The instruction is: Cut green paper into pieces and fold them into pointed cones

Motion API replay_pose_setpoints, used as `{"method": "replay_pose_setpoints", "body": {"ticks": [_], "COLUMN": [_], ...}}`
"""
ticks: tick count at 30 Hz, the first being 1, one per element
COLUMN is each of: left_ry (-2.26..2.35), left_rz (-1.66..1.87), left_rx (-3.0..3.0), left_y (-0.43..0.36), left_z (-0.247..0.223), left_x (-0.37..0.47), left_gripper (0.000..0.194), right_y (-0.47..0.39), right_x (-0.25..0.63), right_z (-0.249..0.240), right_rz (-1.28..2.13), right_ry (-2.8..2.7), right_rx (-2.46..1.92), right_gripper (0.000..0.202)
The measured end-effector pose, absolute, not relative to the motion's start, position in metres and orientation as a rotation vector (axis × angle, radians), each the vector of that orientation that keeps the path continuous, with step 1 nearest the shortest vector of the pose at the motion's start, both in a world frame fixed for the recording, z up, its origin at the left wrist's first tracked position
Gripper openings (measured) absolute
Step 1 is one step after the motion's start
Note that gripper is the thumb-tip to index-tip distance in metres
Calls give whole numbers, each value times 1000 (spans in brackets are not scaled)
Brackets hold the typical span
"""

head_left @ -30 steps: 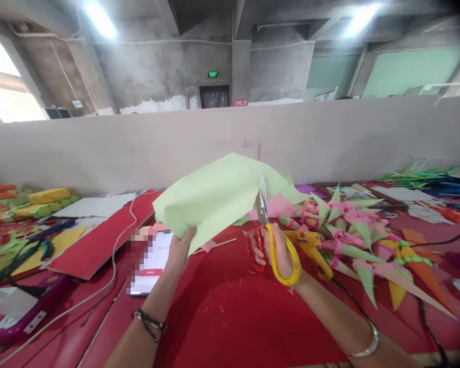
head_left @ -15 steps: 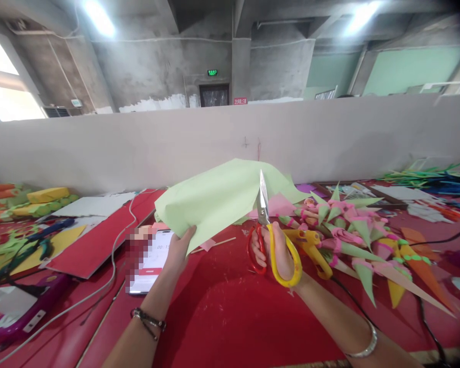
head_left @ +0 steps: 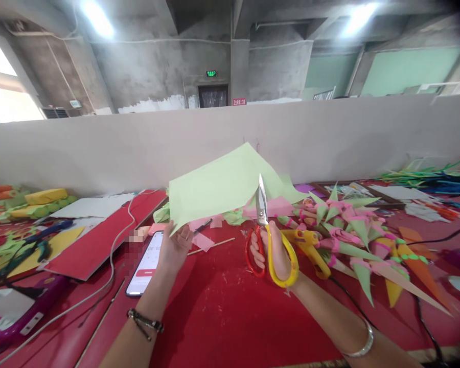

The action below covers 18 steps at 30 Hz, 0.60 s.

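A large sheet of light green paper (head_left: 214, 189) is raised over the middle of the table, its far corner standing up against the partition. My left hand (head_left: 176, 248) holds it by the near left corner, palm turned up. In my right hand (head_left: 278, 250) is a pair of scissors (head_left: 262, 204) with one red and one yellow handle loop. The blades point up and look closed, just in front of the paper's right part. Below my left wrist lies a phone (head_left: 145, 271) with a timer on its screen.
Right of the scissors lie a yellow glue gun (head_left: 306, 243) and a heap of pink and green paper cones (head_left: 352, 230). Pink paper pieces (head_left: 204, 242) and a thin stick (head_left: 214, 245) rest on the red table (head_left: 222, 317). At left are a red board (head_left: 107, 240) and a white cable (head_left: 113, 255).
The green paper's left edge has swung right and its far corner has risen. My left hand has turned palm up, uncovering a dark pen and pink scraps. The scissors barely moved.
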<state>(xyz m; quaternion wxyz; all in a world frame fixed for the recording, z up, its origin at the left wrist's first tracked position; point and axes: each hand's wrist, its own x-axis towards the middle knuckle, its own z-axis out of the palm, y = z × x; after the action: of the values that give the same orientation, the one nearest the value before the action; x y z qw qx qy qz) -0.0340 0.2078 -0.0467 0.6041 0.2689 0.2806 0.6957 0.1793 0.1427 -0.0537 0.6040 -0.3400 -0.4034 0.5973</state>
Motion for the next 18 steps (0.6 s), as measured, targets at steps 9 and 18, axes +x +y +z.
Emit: {"method": "replay_pose_setpoints", "body": {"ticks": [9, 18], "left_ry": [194, 780], "left_rz": [1550, 1207], "left_rx": [619, 434], "left_y": [175, 196], "left_z": [-14, -15], "left_x": [-6, 22], "left_gripper": [70, 70], "right_y": [140, 139], "right_x": [169, 166], "right_z": [-62, -63], "right_rz": [1384, 1380], "right_ry": [-940, -941], "right_rx": [-844, -859], "right_gripper": [49, 50]}}
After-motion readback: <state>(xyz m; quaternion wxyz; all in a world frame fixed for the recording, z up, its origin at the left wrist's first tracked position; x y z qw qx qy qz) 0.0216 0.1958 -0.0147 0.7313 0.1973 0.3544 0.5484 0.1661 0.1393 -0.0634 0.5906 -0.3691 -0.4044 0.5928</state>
